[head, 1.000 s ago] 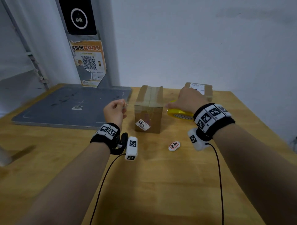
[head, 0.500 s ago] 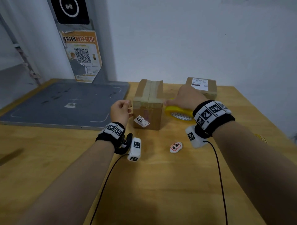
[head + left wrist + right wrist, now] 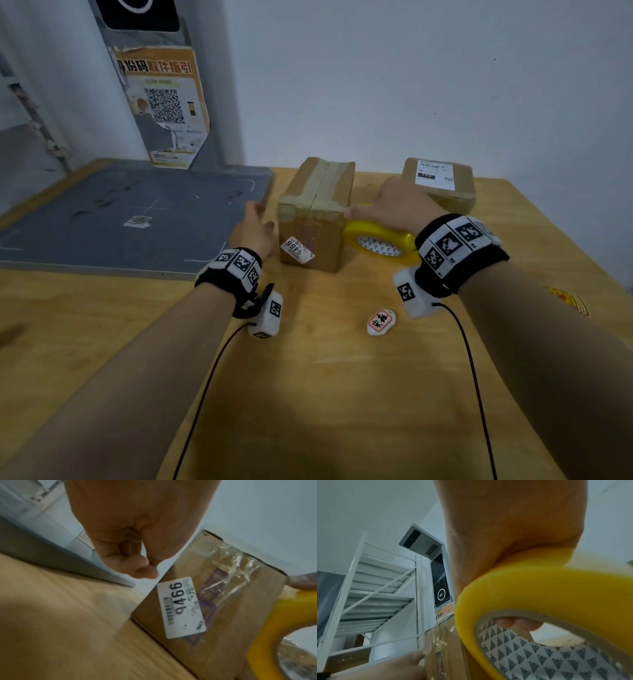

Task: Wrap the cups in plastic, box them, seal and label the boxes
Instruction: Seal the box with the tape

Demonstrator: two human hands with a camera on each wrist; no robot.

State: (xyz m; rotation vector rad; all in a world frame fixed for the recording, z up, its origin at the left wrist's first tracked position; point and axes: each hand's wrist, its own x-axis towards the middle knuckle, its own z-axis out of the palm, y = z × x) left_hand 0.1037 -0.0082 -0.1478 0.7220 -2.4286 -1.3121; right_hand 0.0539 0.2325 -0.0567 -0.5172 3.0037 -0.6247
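A taped cardboard box [image 3: 315,216] with a white 9466 label [image 3: 296,250] stands mid-table. My right hand [image 3: 376,209] grips a yellow tape roll [image 3: 380,241] held against the box's right side; in the right wrist view its fingers [image 3: 517,624] curl through the roll's core [image 3: 539,595]. My left hand [image 3: 260,216] lies at the box's left side with loosely extended fingers and holds nothing. The left wrist view shows that hand [image 3: 137,568] beside the label [image 3: 181,607] and crinkled clear tape on the box front [image 3: 231,601]. No cups are visible.
A second, labelled box [image 3: 440,185] sits at the back right. A small red-and-white tag [image 3: 381,321] lies on the wooden table [image 3: 308,394]. A grey scanner mat [image 3: 130,219] fills the left, below a QR poster [image 3: 164,106]. A yellow sticker [image 3: 568,299] lies near the right edge.
My left hand has dropped its raised pinch, opened, and moved right to the box's left side. The right hand has stayed on the tape roll beside the box.
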